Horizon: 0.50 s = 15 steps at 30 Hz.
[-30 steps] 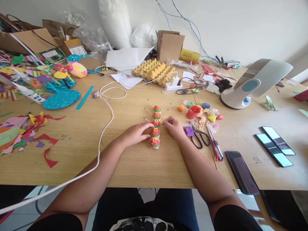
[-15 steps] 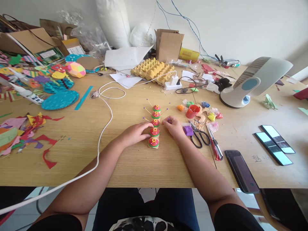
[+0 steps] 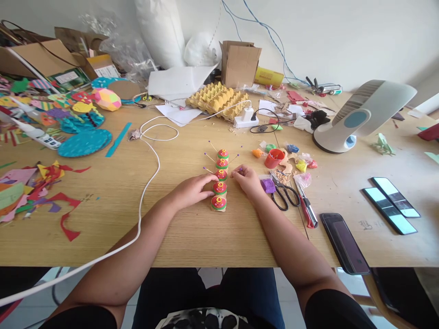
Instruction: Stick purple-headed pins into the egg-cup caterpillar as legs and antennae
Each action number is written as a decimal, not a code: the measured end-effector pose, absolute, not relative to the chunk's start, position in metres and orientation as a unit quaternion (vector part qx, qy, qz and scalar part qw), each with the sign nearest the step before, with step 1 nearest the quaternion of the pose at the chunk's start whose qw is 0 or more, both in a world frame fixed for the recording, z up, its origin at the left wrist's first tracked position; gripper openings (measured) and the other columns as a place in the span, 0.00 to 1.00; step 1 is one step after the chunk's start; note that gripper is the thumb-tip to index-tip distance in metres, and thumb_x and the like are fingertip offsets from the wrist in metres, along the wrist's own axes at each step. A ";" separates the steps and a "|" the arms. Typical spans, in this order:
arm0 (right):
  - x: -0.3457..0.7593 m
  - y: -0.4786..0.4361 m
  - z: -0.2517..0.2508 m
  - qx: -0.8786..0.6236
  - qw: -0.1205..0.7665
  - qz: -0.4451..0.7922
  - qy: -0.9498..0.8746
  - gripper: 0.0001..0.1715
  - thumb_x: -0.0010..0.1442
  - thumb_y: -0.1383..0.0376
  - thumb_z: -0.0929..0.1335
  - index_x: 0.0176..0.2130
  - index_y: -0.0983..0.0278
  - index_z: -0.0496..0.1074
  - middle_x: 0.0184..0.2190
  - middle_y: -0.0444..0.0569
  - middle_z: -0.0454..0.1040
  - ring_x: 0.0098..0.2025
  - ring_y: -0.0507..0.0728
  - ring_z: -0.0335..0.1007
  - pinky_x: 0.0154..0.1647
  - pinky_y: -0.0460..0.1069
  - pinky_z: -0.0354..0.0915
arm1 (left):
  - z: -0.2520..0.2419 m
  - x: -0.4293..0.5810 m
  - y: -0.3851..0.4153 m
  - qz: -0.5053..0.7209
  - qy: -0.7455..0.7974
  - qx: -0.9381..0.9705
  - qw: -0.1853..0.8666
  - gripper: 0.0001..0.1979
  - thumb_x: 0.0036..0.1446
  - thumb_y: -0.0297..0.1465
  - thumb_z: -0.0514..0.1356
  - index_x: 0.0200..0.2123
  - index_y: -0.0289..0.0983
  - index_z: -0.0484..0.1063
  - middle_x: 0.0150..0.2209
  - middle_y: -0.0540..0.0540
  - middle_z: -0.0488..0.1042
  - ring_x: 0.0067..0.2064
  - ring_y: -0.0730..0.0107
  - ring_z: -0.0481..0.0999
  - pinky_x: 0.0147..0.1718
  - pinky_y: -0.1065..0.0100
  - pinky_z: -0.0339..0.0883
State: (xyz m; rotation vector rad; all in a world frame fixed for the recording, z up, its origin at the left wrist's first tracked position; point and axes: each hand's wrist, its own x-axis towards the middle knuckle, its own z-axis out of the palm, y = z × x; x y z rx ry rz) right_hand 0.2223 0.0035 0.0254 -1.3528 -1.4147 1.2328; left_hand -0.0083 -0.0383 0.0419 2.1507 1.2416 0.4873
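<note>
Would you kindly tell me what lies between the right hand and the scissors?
In the head view, a small purple packet lies between the right hand and the scissors.

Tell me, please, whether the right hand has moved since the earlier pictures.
No; judged against the black-handled scissors, the right hand shows no clear shift in any direction.

Got five red bumps (image 3: 219,201), six purple-tipped sticks (image 3: 210,171), one red cup (image 3: 273,162), one pair of scissors (image 3: 279,184), one box cutter (image 3: 309,213), one fan (image 3: 387,107) and one power strip (image 3: 245,121). Phones (image 3: 345,244), looks like three. No clue on the paper scraps (image 3: 13,194) tbh, way too jumbled to put a number on.
</note>
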 end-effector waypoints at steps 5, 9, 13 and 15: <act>0.222 0.003 0.025 -0.534 0.406 0.481 -0.564 0.08 0.52 0.59 0.69 0.31 0.61 0.71 0.29 0.46 0.79 0.27 0.53 0.67 0.26 0.47 0.58 | 0.041 -0.008 -0.039 0.179 0.476 0.808 0.297 0.22 0.61 0.37 0.61 0.58 0.43 0.68 0.33 0.50 0.73 0.34 0.66 0.73 0.40 0.66 0.65; 0.222 0.003 0.025 -0.535 0.406 0.480 -0.564 0.08 0.53 0.59 0.69 0.31 0.61 0.71 0.30 0.46 0.80 0.28 0.53 0.67 0.27 0.47 0.59 | 0.041 -0.008 -0.039 0.181 0.473 0.809 0.298 0.22 0.61 0.37 0.61 0.58 0.42 0.69 0.32 0.50 0.73 0.35 0.65 0.73 0.40 0.66 0.66; 0.222 0.004 0.022 -0.533 0.410 0.480 -0.563 0.08 0.53 0.58 0.68 0.31 0.61 0.71 0.30 0.45 0.79 0.28 0.53 0.67 0.27 0.47 0.58 | 0.042 -0.008 -0.039 0.180 0.474 0.809 0.299 0.22 0.61 0.37 0.61 0.58 0.42 0.69 0.32 0.50 0.73 0.34 0.65 0.73 0.40 0.66 0.66; 0.222 0.005 0.020 -0.531 0.409 0.480 -0.566 0.09 0.53 0.58 0.69 0.31 0.60 0.71 0.29 0.45 0.79 0.28 0.53 0.67 0.27 0.47 0.58 | 0.041 -0.008 -0.038 0.181 0.473 0.808 0.300 0.22 0.61 0.37 0.61 0.57 0.43 0.69 0.33 0.50 0.73 0.34 0.66 0.73 0.40 0.66 0.66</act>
